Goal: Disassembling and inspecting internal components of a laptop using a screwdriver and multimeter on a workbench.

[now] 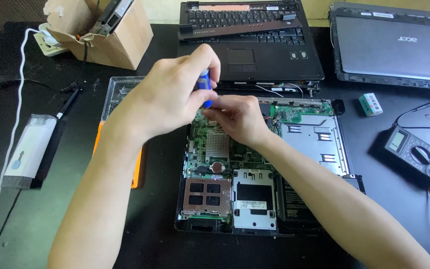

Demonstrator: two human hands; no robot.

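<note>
Hands: two; left hand point(172, 94) grips one blue screwdriver point(204, 87), right hand point(237, 119) pinches its tip, fingers closed.
Opened laptop point(265, 164): one, beneath them.
Other laptops: two, behind.
Multimeter point(416, 154): one.

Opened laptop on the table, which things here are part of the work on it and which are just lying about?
In use:
left hand
blue screwdriver
right hand
opened laptop base

Lying about:
multimeter
cardboard box
grey laptop
detached keyboard section
clear tray
</note>
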